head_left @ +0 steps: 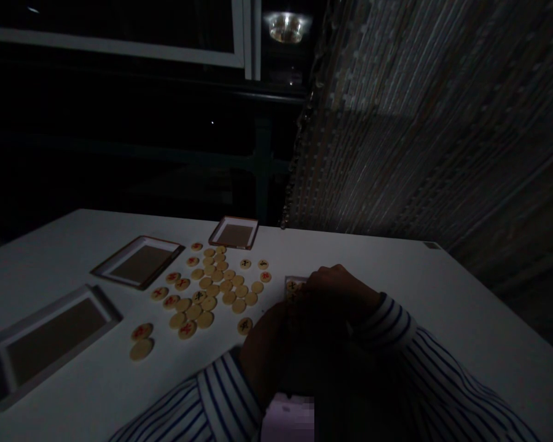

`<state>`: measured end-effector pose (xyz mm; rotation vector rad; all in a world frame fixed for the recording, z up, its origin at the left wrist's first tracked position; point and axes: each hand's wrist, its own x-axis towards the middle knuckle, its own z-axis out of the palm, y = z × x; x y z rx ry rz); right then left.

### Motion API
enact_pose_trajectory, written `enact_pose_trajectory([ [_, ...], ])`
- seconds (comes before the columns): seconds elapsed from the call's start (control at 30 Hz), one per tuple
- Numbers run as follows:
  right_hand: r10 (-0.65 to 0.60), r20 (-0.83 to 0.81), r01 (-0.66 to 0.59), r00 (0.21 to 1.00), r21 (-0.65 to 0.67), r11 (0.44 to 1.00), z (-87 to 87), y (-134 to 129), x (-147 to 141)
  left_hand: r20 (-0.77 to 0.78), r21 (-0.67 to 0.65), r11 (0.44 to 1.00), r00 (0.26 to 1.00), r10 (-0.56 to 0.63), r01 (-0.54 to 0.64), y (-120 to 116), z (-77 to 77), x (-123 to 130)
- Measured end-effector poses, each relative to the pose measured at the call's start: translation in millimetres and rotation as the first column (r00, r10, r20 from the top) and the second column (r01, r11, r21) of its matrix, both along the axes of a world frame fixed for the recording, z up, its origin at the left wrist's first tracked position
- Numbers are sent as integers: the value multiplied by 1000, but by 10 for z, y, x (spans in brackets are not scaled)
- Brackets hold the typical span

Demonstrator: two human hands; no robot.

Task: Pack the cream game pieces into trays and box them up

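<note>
Many round wooden pieces (213, 290) lie spread over the left middle of the white table, some with red or black characters, others plain. At the near side, my left hand (270, 341) rests against the lower left of a small box (287, 280) that holds pieces with black characters (293, 286). Over the right part of that box is my right hand (334, 291), bent downward. Deep shadow hides the fingers of both hands, and whether they grip a piece cannot be made out.
Three shallow open boxes stand on the table (442, 294): a large one (55, 344) at the left, a middle one (141, 261) and a small one (234, 233) by the back edge. A bead curtain (396, 123) hangs behind at the right. A pinkish object (288, 420) is at the bottom.
</note>
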<state>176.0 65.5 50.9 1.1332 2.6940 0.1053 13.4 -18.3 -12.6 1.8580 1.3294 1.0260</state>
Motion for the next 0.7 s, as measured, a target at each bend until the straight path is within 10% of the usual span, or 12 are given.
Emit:
enact_pose_trajectory([
  [0.7, 8, 21, -8, 1000, 5, 1000, 31, -21, 2, -51, -2, 1000, 999, 5, -5, 17, 68, 17],
])
